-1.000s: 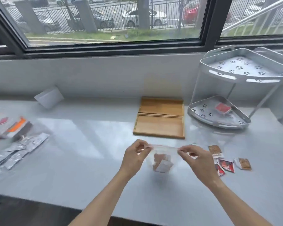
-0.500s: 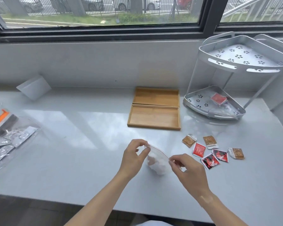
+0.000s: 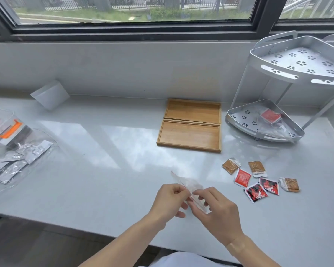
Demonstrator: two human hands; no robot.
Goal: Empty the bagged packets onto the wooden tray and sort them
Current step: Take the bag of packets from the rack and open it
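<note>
So, quick rundown:
Bag: small clear zip bag (image 3: 189,186), held just above the counter (image 3: 104,170), crumpled; can't tell what's inside.
Left hand (image 3: 169,199): fingers pinched together on the bag's near edge.
Right hand (image 3: 218,211): pinching the same bag from the other side.
Loose packets (image 3: 258,180): six on the counter, right of the hands.
Wooden tray (image 3: 189,139): both compartments bare, well beyond the hands.
Tip: probably peel the zip apart evenly, then carry it over the tray before tipping.
</note>
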